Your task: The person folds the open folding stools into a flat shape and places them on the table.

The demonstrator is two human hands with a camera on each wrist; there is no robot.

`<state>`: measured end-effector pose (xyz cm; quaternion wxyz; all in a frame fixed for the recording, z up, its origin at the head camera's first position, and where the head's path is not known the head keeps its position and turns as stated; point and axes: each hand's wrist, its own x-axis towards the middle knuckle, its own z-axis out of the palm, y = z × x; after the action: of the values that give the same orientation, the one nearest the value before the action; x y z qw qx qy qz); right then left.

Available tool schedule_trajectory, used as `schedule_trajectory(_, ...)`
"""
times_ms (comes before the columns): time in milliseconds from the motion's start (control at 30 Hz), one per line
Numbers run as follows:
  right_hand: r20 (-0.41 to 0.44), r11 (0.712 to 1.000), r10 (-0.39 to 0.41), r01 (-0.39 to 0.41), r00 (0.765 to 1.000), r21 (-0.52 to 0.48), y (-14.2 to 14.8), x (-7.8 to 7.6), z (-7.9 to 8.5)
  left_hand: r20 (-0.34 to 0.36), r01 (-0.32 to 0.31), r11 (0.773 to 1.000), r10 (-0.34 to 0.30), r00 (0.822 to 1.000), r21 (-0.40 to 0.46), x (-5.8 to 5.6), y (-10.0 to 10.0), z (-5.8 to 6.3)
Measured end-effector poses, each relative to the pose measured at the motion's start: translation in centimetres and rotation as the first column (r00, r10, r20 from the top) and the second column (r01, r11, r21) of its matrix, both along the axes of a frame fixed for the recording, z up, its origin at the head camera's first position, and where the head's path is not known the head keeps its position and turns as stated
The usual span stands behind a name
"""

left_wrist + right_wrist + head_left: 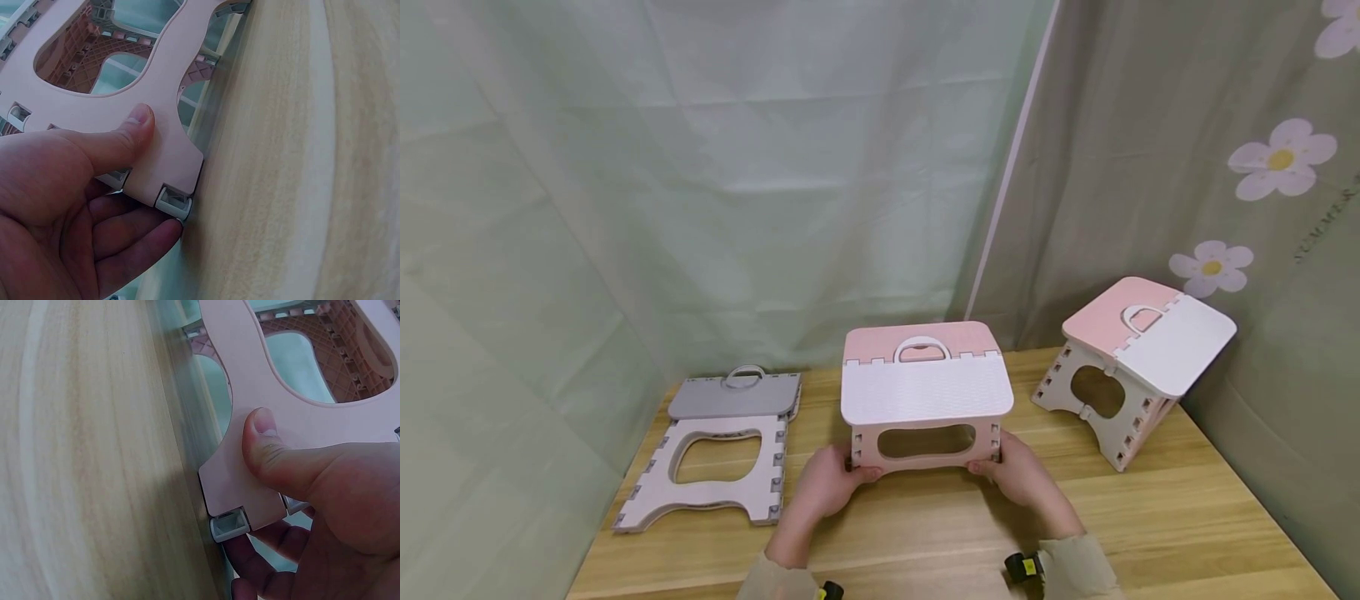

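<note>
A pink and white folding step stool (pixel 927 387) stands unfolded in the middle of the table, its white handle loop raised on top. My left hand (pixel 833 483) grips the lower left corner of its near leg panel. In the left wrist view the thumb (pixel 139 122) lies across the pink panel, fingers curled behind its edge. On the other side my right hand (pixel 1018 473) holds the lower right corner the same way, with the thumb (pixel 262 434) on the panel's face in the right wrist view. The stool's feet are right at the tabletop.
At the left, a grey and white folding stool (pixel 722 458) lies folded flat on the wooden table (pixel 917 542). A second pink and white stool (pixel 1142 350) stands unfolded and turned at the back right. Pale curtains (pixel 820 208) hang behind and beside the table.
</note>
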<state>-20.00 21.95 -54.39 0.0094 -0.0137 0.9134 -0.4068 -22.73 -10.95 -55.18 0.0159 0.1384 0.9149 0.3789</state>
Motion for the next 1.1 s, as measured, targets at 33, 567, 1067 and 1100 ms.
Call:
schedule_trajectory(33, -0.002, 1.000, 0.001, -0.001, 1.000, 0.003, 0.00, 0.00, -0.02, 0.000, 0.000, 1.000, 0.000, 1.000, 0.000, 0.00, -0.01, -0.01)
schedule_trajectory(567, 0.009, 1.000, -0.013, 0.013, 1.000, 0.015, -0.06, 0.11, 0.09, 0.007, 0.002, 1.000, -0.002, 1.000, -0.009, -0.06, -0.03, -0.08)
schedule_trajectory(1067, 0.003, 1.000, -0.009, 0.009, 1.000, 0.002, -0.10, 0.09, -0.02, 0.013, -0.003, 1.000, 0.003, 1.000, -0.016, -0.05, 0.02, -0.14)
schedule_trajectory(1100, 0.001, 1.000, -0.007, 0.007, 1.000, 0.003, -0.10, 0.12, 0.01, 0.015, -0.002, 1.000, 0.003, 1.000, -0.016, -0.05, 0.01, -0.17)
